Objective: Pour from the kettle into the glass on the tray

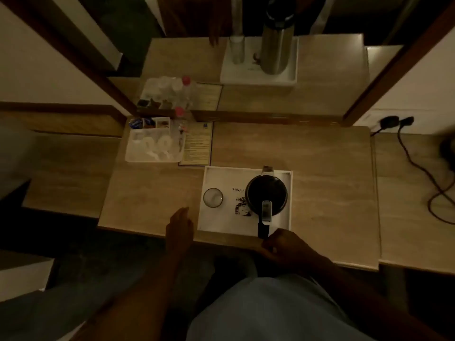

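A white tray [285,217] lies near the front edge of the wooden counter. On its right half stands a steel kettle with a black lid [267,194], its black handle pointing toward me. A clear glass [213,197] stands upright at the tray's left edge. My right hand [283,247] hovers just below the handle's end, fingers curled; whether it touches the handle I cannot tell. My left hand [179,227] is over the counter's front edge, left of the tray and below the glass, fingers extended, holding nothing.
At the back left sits a white organiser [154,143] with sachets, cups and a bottle with a pink cap, a printed card [198,143] beside it. A mirror behind reflects the scene. A black cable [418,166] runs from wall plugs at the right.
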{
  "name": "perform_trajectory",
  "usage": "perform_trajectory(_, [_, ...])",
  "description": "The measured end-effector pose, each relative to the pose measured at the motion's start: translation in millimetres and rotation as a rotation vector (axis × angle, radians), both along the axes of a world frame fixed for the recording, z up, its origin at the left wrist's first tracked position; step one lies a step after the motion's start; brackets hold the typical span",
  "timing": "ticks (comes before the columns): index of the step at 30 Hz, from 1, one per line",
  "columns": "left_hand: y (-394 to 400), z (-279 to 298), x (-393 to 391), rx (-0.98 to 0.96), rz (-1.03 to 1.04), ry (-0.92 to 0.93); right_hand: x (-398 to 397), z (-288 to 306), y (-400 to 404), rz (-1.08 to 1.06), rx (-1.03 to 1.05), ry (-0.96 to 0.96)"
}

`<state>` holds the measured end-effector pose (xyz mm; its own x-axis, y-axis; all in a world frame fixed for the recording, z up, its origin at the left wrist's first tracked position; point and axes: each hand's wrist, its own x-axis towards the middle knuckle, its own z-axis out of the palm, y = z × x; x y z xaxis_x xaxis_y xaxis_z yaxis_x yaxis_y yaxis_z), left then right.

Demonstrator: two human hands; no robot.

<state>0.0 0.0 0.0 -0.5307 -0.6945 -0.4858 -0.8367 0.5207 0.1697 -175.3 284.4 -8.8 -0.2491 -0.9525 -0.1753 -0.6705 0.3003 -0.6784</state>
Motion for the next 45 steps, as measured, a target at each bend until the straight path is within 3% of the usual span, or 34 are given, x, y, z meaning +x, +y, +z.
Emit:
perform_trajectory(3, [-12.9, -6.2, -4.5, -0.013, -0.042, -0.069, -0.6, 5.8, 2.7, -0.160, 0.044, 0.105])
perform_trajectory(8, [-32.7, -17.7, -13.2, 0.016, -0.139, -0.118, 2.8, 15.7, -0.2, -0.409, -0.084, 0.232])
perform_trajectory(12, [-49.5, -27.4, -22.8, 0.074, -0.193, -0.128, 20.0, 18.0, -10.6, -0.617, -0.095, 0.209])
perform_trajectory(14, [-58.0, -31.8, -28.0, 0.111, -0.206, -0.117, 33.6, 20.8, -21.4, -0.774, -0.123, 0.043])
perform_trajectory(17, [-69.2, -36.2, -28.9, 0.155, -0.205, -0.113, 48.8, 22.2, -42.7, -0.971, -0.239, -0.524])
perform_trajectory(18, [-73.2, -37.2, -28.4, 0.180, -0.200, -0.116, 53.4, 20.7, -49.1, -1.017, -0.293, -0.622])
perform_trajectory(25, [-78.1, -42.3, -27.8, 0.232, -0.175, -0.114, 61.5, 10.3, -66.6, -1.177, -0.515, -0.786])
perform_trajectory(29, [-80.9, -44.9, -27.2, 0.224, -0.177, -0.121, 58.1, 6.6, -77.4, -1.308, -0.547, -0.871])
perform_trajectory(33, [-82.6, -46.3, -27.3, 0.210, -0.193, -0.148, 52.9, 0.6, -77.8, -1.459, -0.519, -0.822])
perform_trajectory(37, [-85.2, -45.9, -27.9, 0.220, -0.192, -0.152, 41.9, -2.9, -66.8, -1.434, -0.432, -0.775])
perform_trajectory(45, [-86.2, -43.4, -29.0, 0.212, -0.188, -0.165, 21.6, 41.8, -48.7, -1.007, -0.292, -0.652])
